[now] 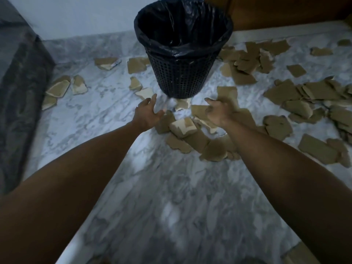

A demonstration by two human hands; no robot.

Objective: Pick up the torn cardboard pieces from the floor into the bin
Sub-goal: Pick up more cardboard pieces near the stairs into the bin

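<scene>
Bin (181, 77) black, mesh-grid sides, glossy black liner (182, 21). Floor (162, 187) white-grey marble, darker grey veining. Cardboard pieces (285, 92) right of bin tan-brown; those left of bin (59, 88) show cream-white torn faces with tan patches. Piece just in front of bin (182, 126) cream with tan square. Wall (76, 14) behind bin pale blue-white. Wood panel (285, 10) behind-right of bin warm brown.

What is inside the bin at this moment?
The bin holds a black liner, and only its crumpled sides show. No cardboard pieces are visible in it, but the bottom is dark and hidden by the rim. Both hands are empty.
</scene>
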